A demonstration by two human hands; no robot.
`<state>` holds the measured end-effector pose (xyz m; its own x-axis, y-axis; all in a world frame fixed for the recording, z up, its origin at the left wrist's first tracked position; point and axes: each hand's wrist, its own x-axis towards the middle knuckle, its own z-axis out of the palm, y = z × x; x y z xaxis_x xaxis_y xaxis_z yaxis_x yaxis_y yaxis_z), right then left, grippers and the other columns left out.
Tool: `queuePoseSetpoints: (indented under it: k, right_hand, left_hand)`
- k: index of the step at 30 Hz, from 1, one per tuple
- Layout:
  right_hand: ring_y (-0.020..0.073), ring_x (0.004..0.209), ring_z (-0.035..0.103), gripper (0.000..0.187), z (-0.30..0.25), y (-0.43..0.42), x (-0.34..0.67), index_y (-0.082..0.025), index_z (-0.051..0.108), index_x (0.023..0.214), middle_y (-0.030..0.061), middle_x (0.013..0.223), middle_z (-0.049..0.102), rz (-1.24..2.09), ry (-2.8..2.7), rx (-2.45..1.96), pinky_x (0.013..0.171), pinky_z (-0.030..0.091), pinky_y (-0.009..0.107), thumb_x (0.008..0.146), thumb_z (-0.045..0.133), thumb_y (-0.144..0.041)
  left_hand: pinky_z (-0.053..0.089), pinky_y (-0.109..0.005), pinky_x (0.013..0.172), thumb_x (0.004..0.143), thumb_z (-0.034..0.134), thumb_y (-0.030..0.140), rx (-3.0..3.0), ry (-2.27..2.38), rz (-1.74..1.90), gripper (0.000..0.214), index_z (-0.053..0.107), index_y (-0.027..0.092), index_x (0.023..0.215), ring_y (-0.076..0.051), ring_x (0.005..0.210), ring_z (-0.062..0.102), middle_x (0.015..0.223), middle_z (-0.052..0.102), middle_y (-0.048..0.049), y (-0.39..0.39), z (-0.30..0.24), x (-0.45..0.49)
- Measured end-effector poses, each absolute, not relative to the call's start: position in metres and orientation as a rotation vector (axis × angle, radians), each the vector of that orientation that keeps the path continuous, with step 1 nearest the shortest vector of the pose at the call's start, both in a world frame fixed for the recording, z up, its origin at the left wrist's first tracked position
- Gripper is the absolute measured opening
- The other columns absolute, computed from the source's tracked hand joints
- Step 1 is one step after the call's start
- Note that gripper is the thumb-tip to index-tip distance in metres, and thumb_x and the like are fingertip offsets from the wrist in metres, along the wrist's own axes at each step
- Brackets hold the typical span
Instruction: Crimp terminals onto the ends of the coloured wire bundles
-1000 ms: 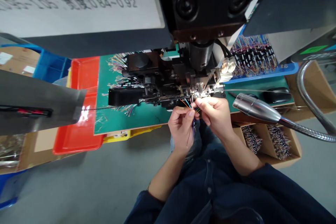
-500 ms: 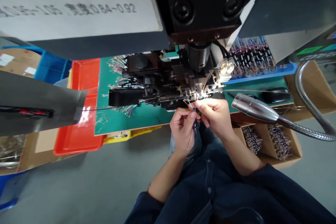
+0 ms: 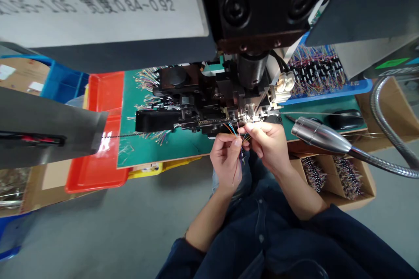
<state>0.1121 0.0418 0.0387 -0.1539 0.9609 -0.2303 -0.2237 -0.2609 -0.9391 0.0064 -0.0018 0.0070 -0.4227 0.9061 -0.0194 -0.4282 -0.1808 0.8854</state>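
My left hand (image 3: 225, 159) is closed around a small bundle of thin coloured wires (image 3: 233, 130), whose loose ends fan upward and hang down past my palm. My right hand (image 3: 270, 144) pinches one of those wires and holds its tip at the lit jaws of the black crimping machine (image 3: 209, 104). Both hands sit just in front of the machine's front edge, above my lap. A strip of terminals (image 3: 131, 135) runs into the machine from the left.
A gooseneck lamp (image 3: 319, 137) juts in right of my right hand. The machine stands on a green board (image 3: 147, 148). Red trays (image 3: 98, 157) lie left, a blue tray of wired parts (image 3: 317, 72) behind, and a cardboard box of wire parts (image 3: 337, 176) lower right.
My hands have barely shifted; the right hand drew the wire tip slightly back from the jaws then returned. The view moved a little.
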Motion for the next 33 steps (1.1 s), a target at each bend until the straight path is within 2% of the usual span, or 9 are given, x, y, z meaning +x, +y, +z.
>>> queuePoseSetpoints:
  k: [4,8,11,14,18,21,25,27,33]
  right_hand:
    - [0.0132,0.045,0.045,0.038,0.039,0.041,0.111,-0.025,0.094,0.092,-0.0064,0.044,0.048,1.589,-0.97,-1.141,0.056,0.052,0.032,0.1,0.086,-0.062]
    - [0.0117,0.043,0.043,0.035,0.04,0.042,0.111,-0.025,0.096,0.096,-0.0068,0.043,0.048,1.578,-0.974,-1.117,0.055,0.051,0.031,0.101,0.086,-0.058]
    - [0.0101,0.04,0.04,0.032,0.046,0.043,0.113,-0.024,0.096,0.097,-0.0071,0.044,0.049,1.56,-1.034,-1.111,0.049,0.045,0.028,0.102,0.085,-0.054]
    - [0.0096,0.04,0.041,0.028,0.053,0.044,0.114,-0.023,0.095,0.098,-0.0056,0.049,0.056,1.548,-1.113,-1.091,0.042,0.036,0.025,0.101,0.085,-0.05]
    - [0.0093,0.042,0.046,0.025,0.059,0.042,0.116,-0.022,0.091,0.089,-0.0026,0.055,0.064,1.511,-1.158,-1.106,0.042,0.036,0.024,0.096,0.091,-0.045]
    - [0.0094,0.041,0.046,0.03,0.056,0.042,0.117,-0.022,0.09,0.082,-0.0025,0.053,0.063,1.515,-1.14,-1.125,0.042,0.038,0.024,0.099,0.087,-0.046]
    - [0.0084,0.04,0.043,0.031,0.048,0.043,0.116,-0.022,0.094,0.092,-0.0022,0.055,0.066,1.562,-1.079,-1.115,0.04,0.035,0.024,0.101,0.085,-0.051]
    - [0.0084,0.041,0.044,0.034,0.046,0.044,0.115,-0.022,0.095,0.092,-0.0002,0.059,0.071,1.577,-1.063,-1.117,0.041,0.035,0.024,0.101,0.085,-0.054]
    - [0.0076,0.04,0.045,0.034,0.044,0.044,0.113,-0.023,0.094,0.09,0.0001,0.059,0.071,1.574,-1.02,-1.119,0.042,0.033,0.024,0.101,0.087,-0.054]
  left_hand:
    - [0.061,-0.025,0.069,0.101,0.092,0.044,0.658,1.089,1.767,0.028,0.074,0.023,0.095,-0.012,0.068,0.07,0.079,0.074,0.0021,-0.001,0.008,0.006]
    - [0.061,-0.024,0.069,0.1,0.093,0.043,0.657,1.071,1.774,0.027,0.075,0.023,0.094,-0.012,0.068,0.069,0.078,0.074,0.0022,0.0,0.008,0.005]
    - [0.061,-0.024,0.069,0.1,0.093,0.042,0.662,1.072,1.763,0.026,0.075,0.023,0.094,-0.011,0.068,0.069,0.078,0.073,0.0024,-0.001,0.006,0.004]
    - [0.063,-0.027,0.07,0.101,0.092,0.043,0.668,1.048,1.73,0.027,0.075,0.023,0.095,-0.013,0.068,0.07,0.077,0.071,0.0028,-0.003,0.002,0.004]
    - [0.064,-0.028,0.07,0.103,0.09,0.04,0.674,0.991,1.702,0.023,0.076,0.023,0.097,-0.014,0.068,0.072,0.076,0.071,0.0027,-0.006,-0.003,0.005]
    - [0.062,-0.025,0.068,0.102,0.091,0.038,0.667,0.986,1.727,0.025,0.074,0.022,0.092,-0.012,0.068,0.071,0.079,0.074,0.002,-0.005,-0.002,0.005]
    - [0.061,-0.021,0.066,0.099,0.094,0.036,0.665,0.987,1.784,0.028,0.072,0.022,0.089,-0.01,0.068,0.072,0.081,0.076,0.0029,0.0,0.001,0.006]
    - [0.062,-0.021,0.065,0.098,0.095,0.037,0.668,0.991,1.807,0.028,0.073,0.023,0.089,-0.011,0.068,0.072,0.08,0.076,0.0032,0.001,0.003,0.006]
    - [0.063,-0.02,0.064,0.096,0.098,0.035,0.656,0.982,1.856,0.024,0.078,0.023,0.09,-0.01,0.067,0.074,0.08,0.075,0.0037,0.004,0.003,0.007]
